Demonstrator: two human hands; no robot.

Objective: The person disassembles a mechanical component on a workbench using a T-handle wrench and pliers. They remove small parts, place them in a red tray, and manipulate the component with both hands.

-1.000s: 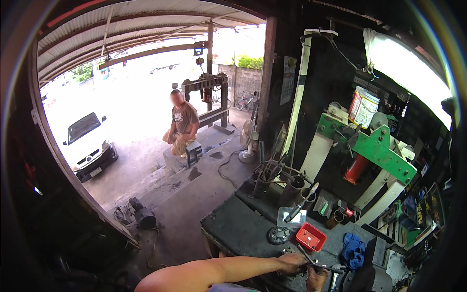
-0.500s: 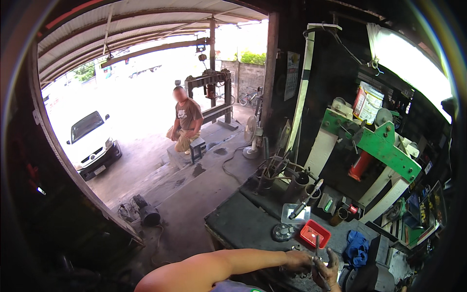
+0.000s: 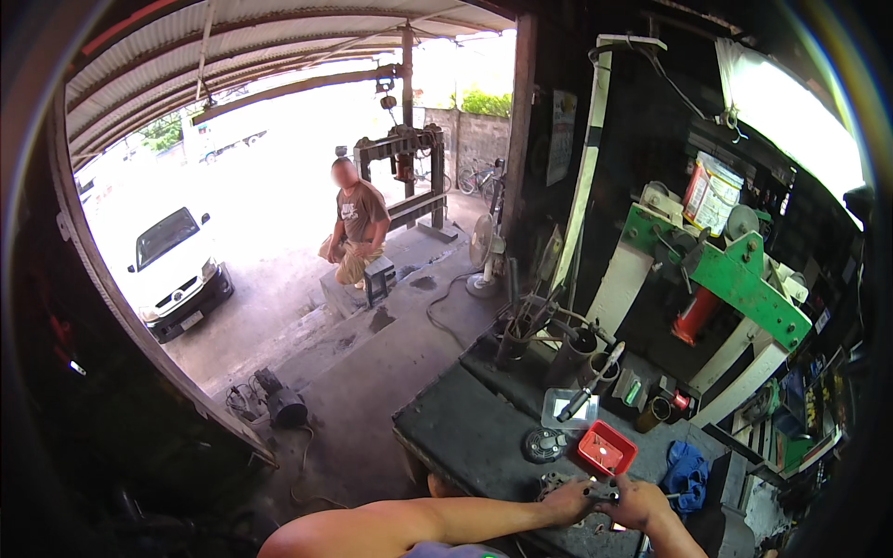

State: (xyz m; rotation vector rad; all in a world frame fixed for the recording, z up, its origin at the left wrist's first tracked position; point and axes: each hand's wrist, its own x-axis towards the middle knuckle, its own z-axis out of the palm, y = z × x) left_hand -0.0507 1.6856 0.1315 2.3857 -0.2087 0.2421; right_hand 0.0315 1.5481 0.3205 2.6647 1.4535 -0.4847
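Observation:
Low in the head view, my two hands meet over the dark workbench (image 3: 465, 423). Between them is a small grey metal part (image 3: 603, 492) with a round end; its exact kind I cannot make out. My left hand (image 3: 566, 503) closes on its left side, knuckles up. My right hand (image 3: 640, 507) grips the right side, fingers curled. Just beyond the hands sits a red plastic tray (image 3: 597, 456) with small bits in it. A round black metal part (image 3: 544, 445) lies to the tray's left, and a crumpled blue cloth (image 3: 686, 476) to the right of my right hand.
A clear plastic box (image 3: 555, 405) has a dark-handled tool (image 3: 579, 402) leaning over it. Cans of tools (image 3: 574, 355) line the bench's back. A green and white press frame (image 3: 744, 284) stands right. Beyond the doorway are a fan (image 3: 481, 246), a seated person (image 3: 358, 223) and a white vehicle (image 3: 177, 270).
The rod-like piece that stood upright between my hands no longer shows upright. My right hand has turned from open-fingered to closed, knuckles up. The view has shifted slightly.

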